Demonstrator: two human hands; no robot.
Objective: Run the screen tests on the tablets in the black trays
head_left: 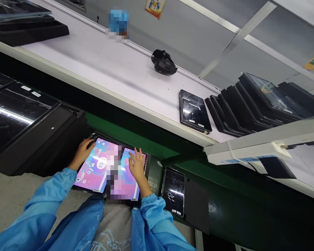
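Two lit tablets lie side by side just in front of my body. My left hand [84, 150] rests at the upper left edge of the left tablet [94, 174], whose screen shows app icons and a clock. Fingers stretched, my right hand [137, 164] lies over the screen of the right tablet [125, 167]. Neither hand is wrapped round anything. Part of both screens is blurred out. Blue sleeves cover both my forearms.
A dark tablet [173, 191] lies to the right. On the white bench [115, 66] are a stack of black trays [238, 108], two stacked tablets [195, 109] and a black strapped device [164, 62]. A power strip [246, 153] hangs under the shelf. Large dark screens [15, 108] stand at left.
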